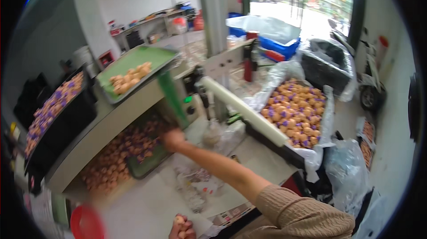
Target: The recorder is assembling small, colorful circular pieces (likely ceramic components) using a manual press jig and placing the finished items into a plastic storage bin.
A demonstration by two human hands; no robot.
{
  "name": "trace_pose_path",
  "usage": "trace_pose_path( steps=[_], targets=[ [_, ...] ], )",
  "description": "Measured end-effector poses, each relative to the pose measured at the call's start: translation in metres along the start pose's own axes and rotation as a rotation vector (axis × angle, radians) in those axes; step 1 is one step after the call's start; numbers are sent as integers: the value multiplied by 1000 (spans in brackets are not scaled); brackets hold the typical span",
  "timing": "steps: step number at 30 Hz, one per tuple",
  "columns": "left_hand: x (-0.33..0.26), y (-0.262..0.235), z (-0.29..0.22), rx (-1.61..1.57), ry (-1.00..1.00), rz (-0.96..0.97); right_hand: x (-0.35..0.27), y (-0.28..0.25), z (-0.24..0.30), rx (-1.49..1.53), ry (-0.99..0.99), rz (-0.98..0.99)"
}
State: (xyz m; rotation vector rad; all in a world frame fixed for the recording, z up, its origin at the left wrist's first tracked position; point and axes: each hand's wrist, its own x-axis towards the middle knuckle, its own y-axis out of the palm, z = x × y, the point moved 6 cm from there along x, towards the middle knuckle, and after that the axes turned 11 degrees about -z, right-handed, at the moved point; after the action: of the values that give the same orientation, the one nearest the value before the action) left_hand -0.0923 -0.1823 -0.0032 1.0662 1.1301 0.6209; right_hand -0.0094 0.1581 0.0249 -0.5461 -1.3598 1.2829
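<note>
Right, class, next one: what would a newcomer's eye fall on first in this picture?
Probably the big heap of tan pieces flecked with purple on the right, inside a clear plastic liner. Next, the green tray left of centre, bearing plain tan pieces. Then the blurred right hand at mid-picture, beside another heap, and the left hand at the bottom edge, holding small tan pieces.

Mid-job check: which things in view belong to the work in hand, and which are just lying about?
In use:
- Left hand, holding round tan pieces
- Right hand, at the tan-and-purple pile
- Probably the upper green tray

Apparently lying about:
- Scooter
- Clear plastic bag
</note>
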Motion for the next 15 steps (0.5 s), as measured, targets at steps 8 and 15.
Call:
trace_pose_path(
  steps=[8,15],
  targets=[
    [-47,-33,-83,272,129,-119,-9,18,76,301,-94,-106],
    [-66,-38,-116,245,212,-154,-11,0,138,485,-299,-379]
  ],
)
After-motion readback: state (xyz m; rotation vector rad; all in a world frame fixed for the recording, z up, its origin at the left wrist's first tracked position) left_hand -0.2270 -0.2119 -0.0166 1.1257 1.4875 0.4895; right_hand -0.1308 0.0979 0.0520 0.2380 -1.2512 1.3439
